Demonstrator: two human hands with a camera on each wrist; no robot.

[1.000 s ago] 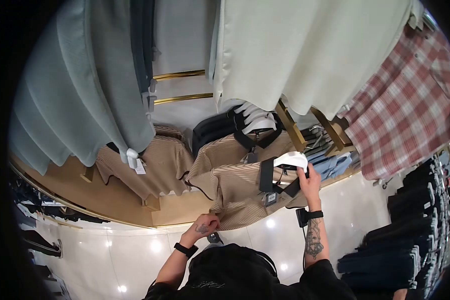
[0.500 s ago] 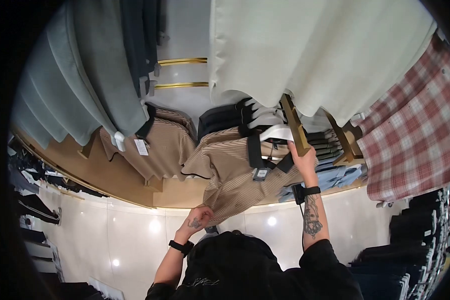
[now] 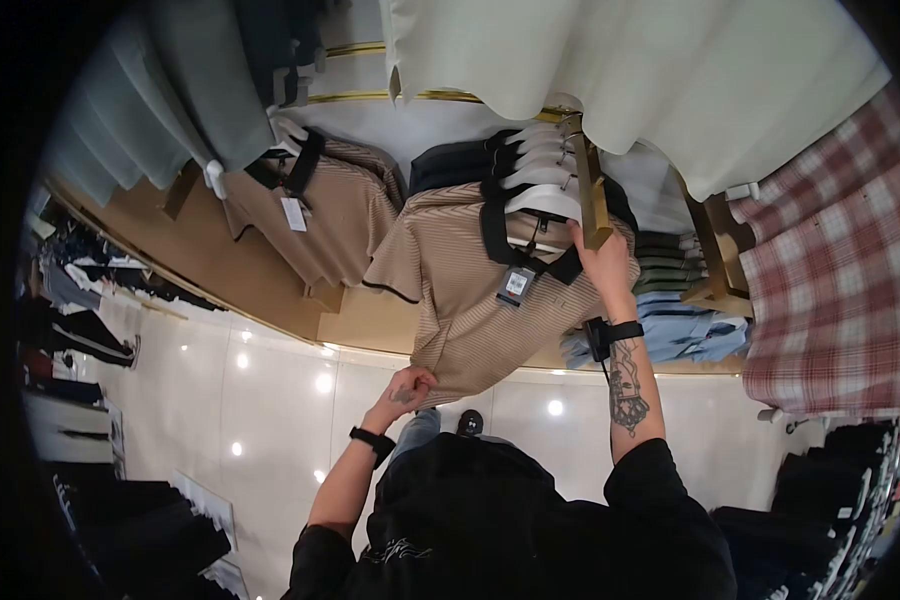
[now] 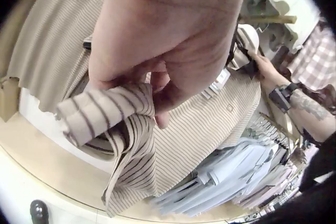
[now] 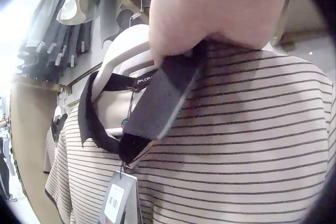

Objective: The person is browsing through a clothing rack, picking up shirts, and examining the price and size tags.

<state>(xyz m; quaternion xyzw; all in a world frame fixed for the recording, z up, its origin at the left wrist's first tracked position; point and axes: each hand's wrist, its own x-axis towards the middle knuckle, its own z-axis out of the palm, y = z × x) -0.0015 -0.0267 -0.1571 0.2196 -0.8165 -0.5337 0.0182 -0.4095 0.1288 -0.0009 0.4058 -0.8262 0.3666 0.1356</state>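
A: Your left hand (image 3: 407, 388) has the hem (image 4: 107, 112) of the striped polo (image 3: 470, 320) bunched btw thumb and curled fingers, low and toward you.

B: And your right hand (image 3: 602, 262) is up at the neck, fingers clamped on the dark collar (image 5: 163, 98), right by the white hanger (image 5: 123, 50) and the gold rail (image 3: 592, 195). The shirt hangs stretched btw your two hands, in front of the other polos on that rail.

A: Risk no. 1, I'd say: you tug the hem too hard and the knit slides off one hanger shoulder.

B: Agreed. Also the price tag (image 3: 516, 283) dangles just below the collar; its string could snag on the next hanger.

A: Is the hook on the rail or off? Can't tell from the head view, your hand covers it.

B: If it's off, your collar grip alone carries hanger + shirt. A slip there prob. drops the lot onto the folded blue shirts (image 3: 685, 335) underneath.
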